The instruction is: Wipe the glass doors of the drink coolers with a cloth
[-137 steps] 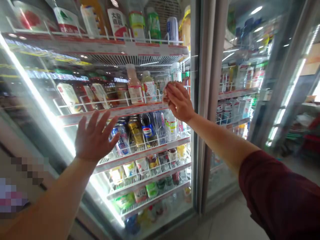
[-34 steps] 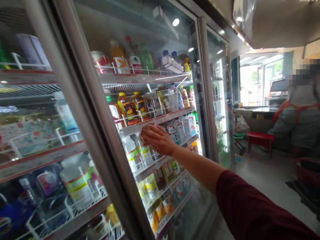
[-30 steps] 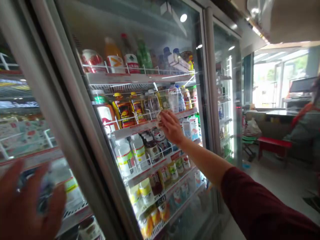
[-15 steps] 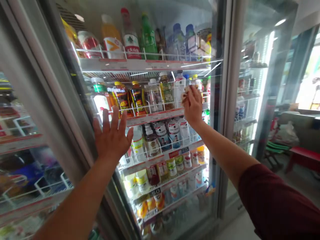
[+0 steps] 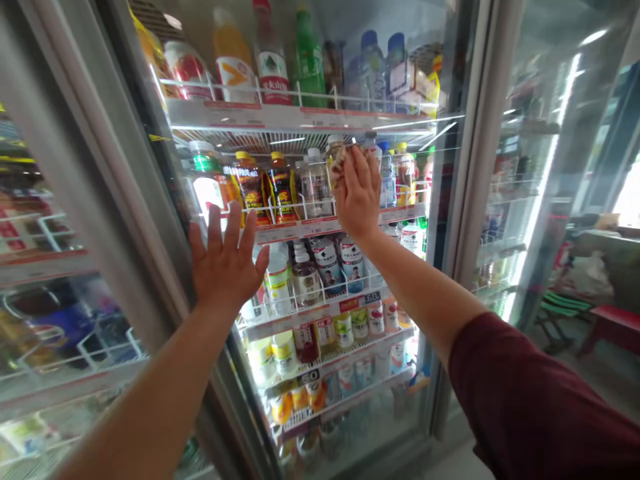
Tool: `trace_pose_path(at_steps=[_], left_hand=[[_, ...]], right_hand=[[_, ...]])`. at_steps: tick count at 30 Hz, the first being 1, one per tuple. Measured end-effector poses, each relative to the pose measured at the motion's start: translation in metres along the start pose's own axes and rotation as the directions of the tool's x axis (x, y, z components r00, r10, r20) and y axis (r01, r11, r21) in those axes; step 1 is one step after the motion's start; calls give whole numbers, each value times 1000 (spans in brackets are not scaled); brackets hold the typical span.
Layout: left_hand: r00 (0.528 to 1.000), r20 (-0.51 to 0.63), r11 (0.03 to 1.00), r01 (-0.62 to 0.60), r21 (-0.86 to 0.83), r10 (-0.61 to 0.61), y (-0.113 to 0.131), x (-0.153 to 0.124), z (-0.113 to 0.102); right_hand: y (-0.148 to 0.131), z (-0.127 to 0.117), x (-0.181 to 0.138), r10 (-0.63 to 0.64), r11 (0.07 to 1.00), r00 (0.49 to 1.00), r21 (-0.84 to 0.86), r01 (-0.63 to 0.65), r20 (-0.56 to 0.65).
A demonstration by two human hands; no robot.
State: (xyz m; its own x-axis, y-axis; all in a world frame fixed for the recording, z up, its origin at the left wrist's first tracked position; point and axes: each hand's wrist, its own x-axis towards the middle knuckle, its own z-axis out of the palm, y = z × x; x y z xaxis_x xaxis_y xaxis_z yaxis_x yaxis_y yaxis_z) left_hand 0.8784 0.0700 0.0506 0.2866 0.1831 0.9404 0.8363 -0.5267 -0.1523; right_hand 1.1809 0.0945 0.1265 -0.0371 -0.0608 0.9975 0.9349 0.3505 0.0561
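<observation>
Right hand (image 5: 356,193) clutches a bunched cloth (image 5: 338,160) high on the door (image 5: 385,413); left hand (image 5: 225,263), splayed empty, presses the door lower-left.

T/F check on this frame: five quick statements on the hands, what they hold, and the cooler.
1. The left hand lies flat on the door glass, fingers spread. True.
2. The right hand holds a bottle taken from the cooler. False: it presses a crumpled cloth against the glass.
3. The door stands open. False: it is shut, with both hands on its outer side.
4. The right hand is higher on the glass than the left hand. True.
5. The shelves behind the glass are bare. False: bottles fill them.
</observation>
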Motion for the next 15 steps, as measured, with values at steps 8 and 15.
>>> trace_pose_path(at_steps=[8,15], left_hand=[[1000,-19,999,-15,42,16,-1,0,0],[996,-47,996,-71,53,73,-6,-3,5]], right_hand=[[-14,-15,-27,-477,876,858,27,481,189],[-4,6,-31,118,989,954,-59,-139,-277]])
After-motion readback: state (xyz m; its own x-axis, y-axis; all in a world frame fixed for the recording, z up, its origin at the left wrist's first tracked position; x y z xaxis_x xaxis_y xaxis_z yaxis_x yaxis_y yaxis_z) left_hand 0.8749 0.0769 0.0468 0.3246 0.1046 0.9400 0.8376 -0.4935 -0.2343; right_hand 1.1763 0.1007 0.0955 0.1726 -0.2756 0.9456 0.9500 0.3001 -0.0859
